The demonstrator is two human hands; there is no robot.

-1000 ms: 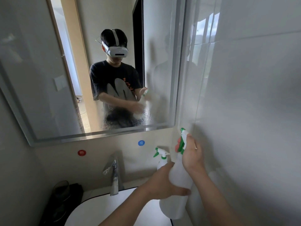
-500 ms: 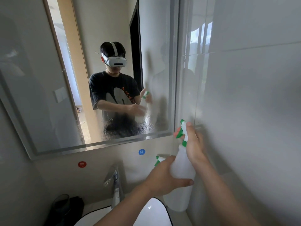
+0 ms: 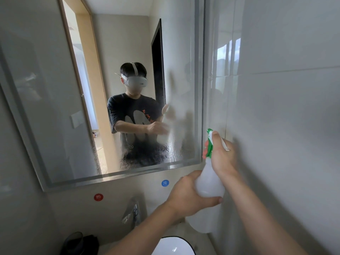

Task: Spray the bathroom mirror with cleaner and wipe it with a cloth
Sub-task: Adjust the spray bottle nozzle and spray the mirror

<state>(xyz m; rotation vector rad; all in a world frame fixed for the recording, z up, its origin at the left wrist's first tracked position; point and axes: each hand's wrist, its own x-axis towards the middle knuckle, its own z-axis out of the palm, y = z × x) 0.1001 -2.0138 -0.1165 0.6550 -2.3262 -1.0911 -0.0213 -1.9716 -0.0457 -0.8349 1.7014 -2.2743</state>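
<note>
Head view: the left hand (image 3: 185, 195) wraps the belly of the translucent white plastic spray bottle with a green trigger (image 3: 209, 183). The right hand (image 3: 222, 155) clenches its neck, by the rectangular wall mirror (image 3: 46, 107), whose lower right corner is misted and beaded. Below sit a chrome tap (image 3: 134, 212) and a glossy white basin (image 3: 173, 245).

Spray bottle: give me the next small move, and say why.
Probably aim further left and squeeze again. The right hand grips the green trigger head of the spray bottle, and the left hand holds its body. Only the lower right corner of the mirror looks misted with droplets; the glass further left looks dry.
</note>
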